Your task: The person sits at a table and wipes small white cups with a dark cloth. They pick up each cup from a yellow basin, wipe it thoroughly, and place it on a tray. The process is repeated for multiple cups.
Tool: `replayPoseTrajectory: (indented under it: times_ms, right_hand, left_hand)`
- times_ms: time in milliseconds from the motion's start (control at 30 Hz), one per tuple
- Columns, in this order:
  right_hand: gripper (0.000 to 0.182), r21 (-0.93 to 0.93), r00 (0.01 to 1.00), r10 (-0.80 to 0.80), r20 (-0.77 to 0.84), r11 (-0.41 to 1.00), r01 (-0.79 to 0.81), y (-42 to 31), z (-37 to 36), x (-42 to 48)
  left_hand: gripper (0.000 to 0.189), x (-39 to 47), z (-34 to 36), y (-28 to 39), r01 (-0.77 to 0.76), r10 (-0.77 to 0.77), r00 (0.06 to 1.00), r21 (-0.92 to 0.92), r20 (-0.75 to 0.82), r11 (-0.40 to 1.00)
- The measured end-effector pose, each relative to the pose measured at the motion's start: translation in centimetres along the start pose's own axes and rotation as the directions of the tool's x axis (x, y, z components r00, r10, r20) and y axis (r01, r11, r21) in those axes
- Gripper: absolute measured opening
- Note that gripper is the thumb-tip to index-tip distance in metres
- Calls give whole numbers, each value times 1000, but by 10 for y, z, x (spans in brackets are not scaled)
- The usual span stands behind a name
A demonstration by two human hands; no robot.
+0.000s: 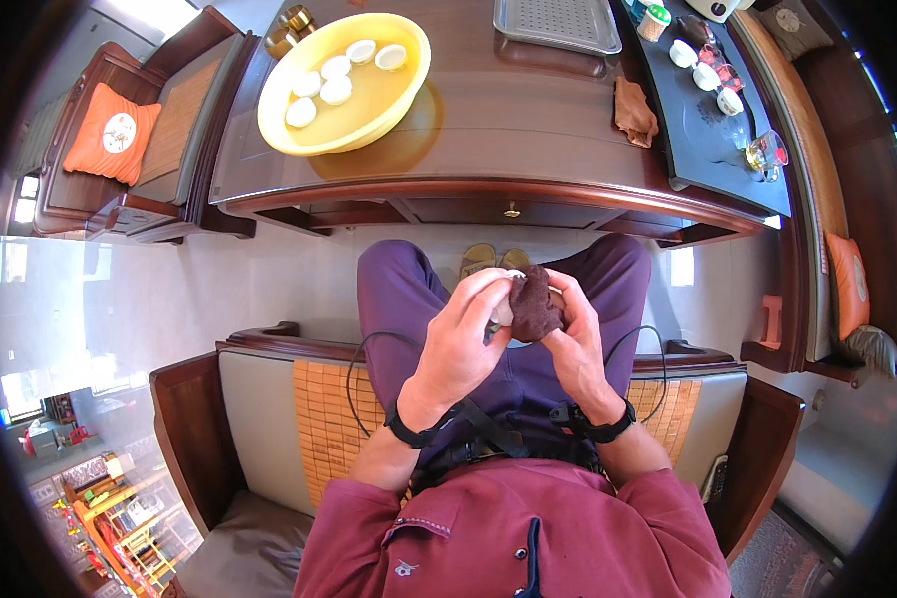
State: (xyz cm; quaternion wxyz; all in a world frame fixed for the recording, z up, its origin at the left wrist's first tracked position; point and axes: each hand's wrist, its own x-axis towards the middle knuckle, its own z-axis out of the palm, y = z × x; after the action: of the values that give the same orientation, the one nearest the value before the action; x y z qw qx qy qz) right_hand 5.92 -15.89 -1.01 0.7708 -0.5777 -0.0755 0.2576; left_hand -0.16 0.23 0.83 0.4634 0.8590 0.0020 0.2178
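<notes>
Over my lap, my left hand (460, 340) grips a small whitish cup (502, 310), mostly hidden by fingers and cloth. A dark brown cloth (534, 305) is bunched against the cup, with my right hand (581, 347) closed on it. On the wooden table, a yellow plastic basin (385, 134) holds yellowish liquid and several small white cups (336, 90). A perforated metal tray (560, 22) lies at the table's far side. Near the right end rests a folded brown cloth (634, 112).
The table's front edge (448, 187) runs ahead of my knees. A black tea tray (706, 149) carries white cups (706, 76) and a glass pitcher (766, 155). Brass-coloured cups (280, 42) stand beside the basin. Black cables loop near both my arms.
</notes>
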Motion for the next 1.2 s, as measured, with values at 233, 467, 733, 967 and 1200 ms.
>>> replayPoseTrajectory:
  times_ms: [233, 467, 733, 967, 1200]
  right_hand:
    - [36, 484, 984, 132, 117, 858, -173, 1, -2, 8]
    - [44, 368, 988, 108, -114, 928, -59, 15, -7, 10]
    - [52, 218, 997, 46, 64, 974, -59, 5, 7, -3]
    - [51, 497, 988, 141, 59, 854, -151, 8, -3, 0]
    - [34, -63, 998, 49, -36, 997, -51, 4, -5, -1]
  left_hand:
    - [65, -7, 5, -5, 157, -153, 988, -271, 36, 950]
    - [61, -6, 0, -6, 14, -15, 1000, -142, -5, 990]
    - [66, -5, 11, -6, -100, 98, 995, 194, 22, 976]
    - [64, -11, 12, 1, 267, -263, 963, -279, 52, 922]
    - [28, -14, 8, -11, 359, -336, 933, -238, 131, 903]
